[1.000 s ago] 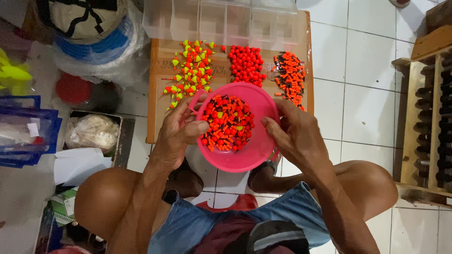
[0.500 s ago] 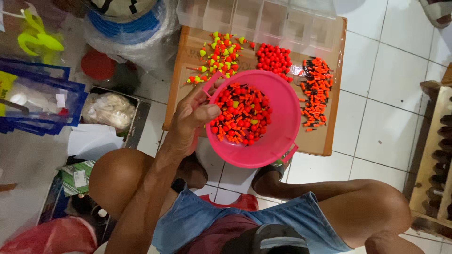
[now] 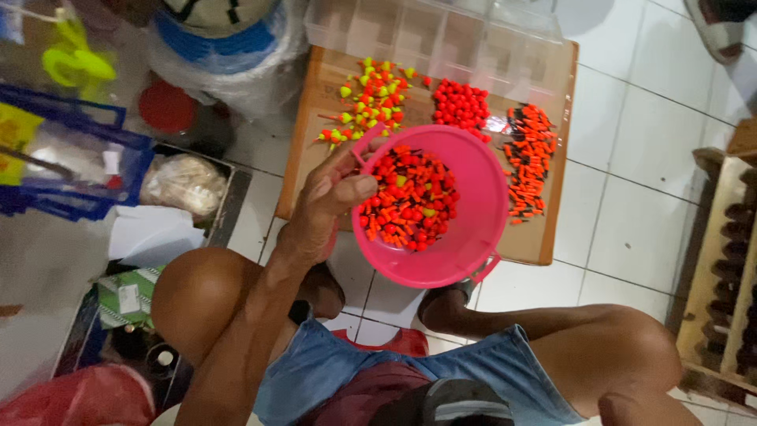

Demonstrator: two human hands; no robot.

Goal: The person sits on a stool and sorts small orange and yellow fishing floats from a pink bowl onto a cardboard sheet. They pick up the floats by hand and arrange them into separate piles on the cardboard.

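A person sits low on a white tiled floor (image 3: pixel 631 237), seen from above. A second ago both hands gripped the pink plastic basin (image 3: pixel 465 244); now only the left hand (image 3: pixel 327 205) is in view, fingers curled over the near left rim and clasping it, thumb tip inside the bowl. The right hand has dropped out of the picture, so whether it is clenched or released cannot be told. The basin, held just above the front edge of a low wooden bench (image 3: pixel 315 134), has swung to the right and holds a heap of small orange-red fishing floats (image 3: pixel 406 205), a few with yellow among them.

On the bench lie three sorted piles: yellow-and-orange floats (image 3: pixel 367 99), round red beads (image 3: pixel 461 106) and slim orange-and-black floats (image 3: pixel 527 158). A clear compartment box (image 3: pixel 426 35) stands at the far edge. To the left crowd a blue wire basket (image 3: pixel 63 170), a tray with a plastic bag (image 3: pixel 183 183) and loose papers (image 3: pixel 150 234). A wooden rack (image 3: pixel 729 268) stands at right. The basin hides part of the bench.
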